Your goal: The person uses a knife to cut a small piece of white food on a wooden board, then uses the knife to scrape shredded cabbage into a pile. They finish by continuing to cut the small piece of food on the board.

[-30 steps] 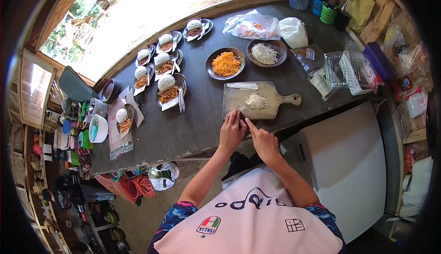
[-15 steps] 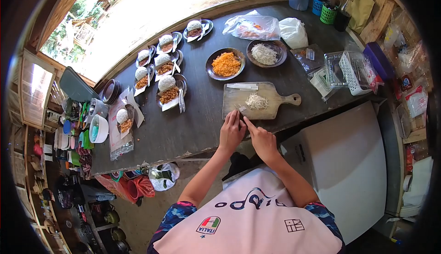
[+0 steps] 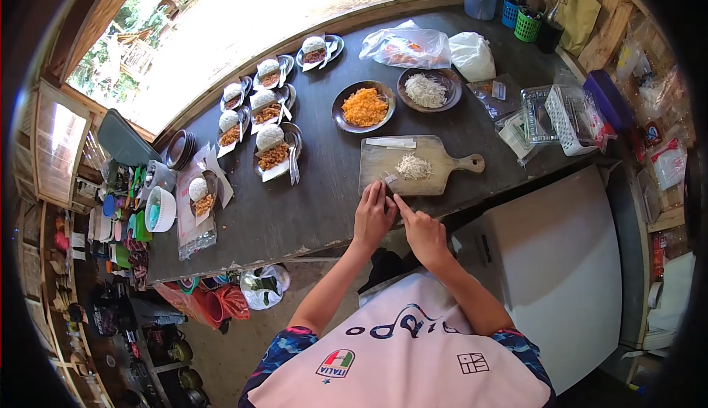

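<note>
At the near edge of the wooden cutting board (image 3: 457, 163), my left hand (image 3: 374, 216) has its fingers closed and pressed down on a small white vegetable piece, mostly hidden. Just beside it, my right hand (image 3: 424, 234) is closed with its index finger stretched forward. It grips what looks like a knife (image 3: 391, 179); only a short pale bit of blade shows past the fingertip, and the handle is hidden. On the board lie a pile of thin white vegetable shreds (image 3: 414, 166) and some long white vegetable strips (image 3: 391, 143).
Behind the board stand a bowl of shredded orange vegetable (image 3: 364, 106) and a bowl of white shreds (image 3: 425, 91). Several plates of rice and topping (image 3: 271, 150) line the left side of the dark table (image 3: 317, 209). Plastic bags (image 3: 405, 45) and a white basket (image 3: 568, 124) sit beyond.
Both hands stay together at the board's near edge with only slight finger movement. Small white pieces by the left fingertips are now less visible. The whole view has shifted slightly.
</note>
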{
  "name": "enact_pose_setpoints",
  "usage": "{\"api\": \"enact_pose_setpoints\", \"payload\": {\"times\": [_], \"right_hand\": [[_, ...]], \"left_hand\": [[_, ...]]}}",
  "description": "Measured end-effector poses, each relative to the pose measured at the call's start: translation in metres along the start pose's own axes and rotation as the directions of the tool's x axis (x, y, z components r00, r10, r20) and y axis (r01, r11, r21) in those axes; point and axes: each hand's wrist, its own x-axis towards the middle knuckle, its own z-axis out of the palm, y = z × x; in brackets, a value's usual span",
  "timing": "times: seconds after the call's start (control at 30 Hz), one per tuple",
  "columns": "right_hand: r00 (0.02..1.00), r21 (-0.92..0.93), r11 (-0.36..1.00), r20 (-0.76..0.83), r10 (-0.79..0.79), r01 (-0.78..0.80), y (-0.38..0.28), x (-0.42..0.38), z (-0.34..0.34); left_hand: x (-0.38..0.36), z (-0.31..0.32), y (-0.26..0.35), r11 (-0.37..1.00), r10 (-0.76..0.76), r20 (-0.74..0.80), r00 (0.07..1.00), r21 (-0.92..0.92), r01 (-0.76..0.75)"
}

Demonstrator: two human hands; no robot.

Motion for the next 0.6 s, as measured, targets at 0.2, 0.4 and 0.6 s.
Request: {"api": "enact_pose_setpoints", "payload": {"times": [0.2, 0.4, 0.6], "right_hand": [[0.999, 0.001, 0.999, -0.017, -0.032, 0.032, 0.006, 0.007, 0.007], [1.000, -0.011, 1.000, 0.005, -0.003, 0.003, 0.000, 0.002, 0.001], [0.998, 0.017, 0.999, -0.041, -0.040, 0.041, 0.003, 0.013, 0.011]], "left_hand": [[0.000, -0.001, 0.001, 1.000, 0.013, 0.005, 1.000, -0.010, -0.013], [-0.001, 0.001, -0.001, 1.000, 0.006, 0.002, 1.000, -0.017, -0.006], [0.000, 0.002, -0.001, 1.000, 0.007, -0.007, 1.000, -0.025, -0.007]]}}
